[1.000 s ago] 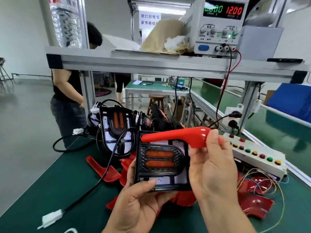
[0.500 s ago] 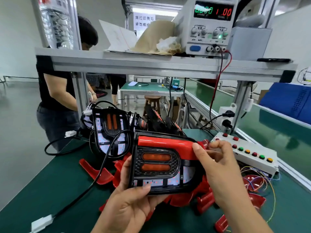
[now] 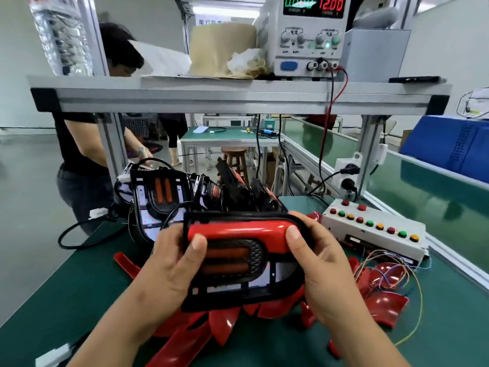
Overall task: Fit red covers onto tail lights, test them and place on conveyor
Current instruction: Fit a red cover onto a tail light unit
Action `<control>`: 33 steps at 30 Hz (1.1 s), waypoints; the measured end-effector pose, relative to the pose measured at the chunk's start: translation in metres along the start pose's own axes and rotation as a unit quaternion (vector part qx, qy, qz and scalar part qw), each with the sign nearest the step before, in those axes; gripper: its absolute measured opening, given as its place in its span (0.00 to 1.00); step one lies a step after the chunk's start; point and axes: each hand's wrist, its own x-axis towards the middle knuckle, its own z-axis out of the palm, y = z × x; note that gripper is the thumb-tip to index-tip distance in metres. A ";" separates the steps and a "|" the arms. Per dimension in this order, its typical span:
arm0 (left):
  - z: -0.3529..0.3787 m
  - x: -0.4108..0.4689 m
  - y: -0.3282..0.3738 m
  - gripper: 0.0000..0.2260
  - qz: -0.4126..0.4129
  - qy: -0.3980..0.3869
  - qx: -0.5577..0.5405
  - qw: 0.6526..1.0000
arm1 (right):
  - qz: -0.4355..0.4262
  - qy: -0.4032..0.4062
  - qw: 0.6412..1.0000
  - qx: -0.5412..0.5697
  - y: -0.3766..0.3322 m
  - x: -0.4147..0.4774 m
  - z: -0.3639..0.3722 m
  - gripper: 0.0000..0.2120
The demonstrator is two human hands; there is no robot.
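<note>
Nearest, the left hand [image 3: 169, 263] grips the left end of a tail light [image 3: 232, 258] and the right hand [image 3: 317, 260] grips its right end; both thumbs press on the red cover [image 3: 238, 230] lying along its top edge; below them, loose red covers [image 3: 386, 305] litter the green bench [image 3: 66, 287]; beyond lie more tail lights [image 3: 161, 192] and, to the right, a button box [image 3: 370, 234]; a power supply [image 3: 304, 35] stands on the shelf [image 3: 211, 94] above.

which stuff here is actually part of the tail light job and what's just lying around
Job: tail light in left hand and right hand, red cover on it, spare red covers, button box, power supply, conveyor.
Lying about: water bottle, crumpled cloth, stool, blue crate.
</note>
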 end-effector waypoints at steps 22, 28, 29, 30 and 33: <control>0.020 -0.005 -0.006 0.28 -0.010 0.044 -0.302 0.952 | 0.049 -0.096 0.991 0.077 0.002 -0.004 -0.003 0.14; 0.022 -0.006 -0.008 0.21 -0.021 0.045 -0.307 0.950 | 0.091 -0.086 0.988 0.095 0.000 -0.006 -0.005 0.17; 0.023 -0.006 -0.008 0.18 -0.020 0.051 -0.308 0.950 | 0.094 -0.086 0.987 0.098 0.000 -0.006 -0.005 0.17; 0.024 -0.005 -0.009 0.14 -0.021 0.057 -0.306 0.950 | 0.095 -0.085 0.987 0.100 0.000 -0.006 -0.005 0.17; 0.026 -0.004 -0.009 0.12 -0.018 0.074 -0.292 0.953 | 0.096 -0.079 0.987 0.106 0.002 -0.006 -0.003 0.15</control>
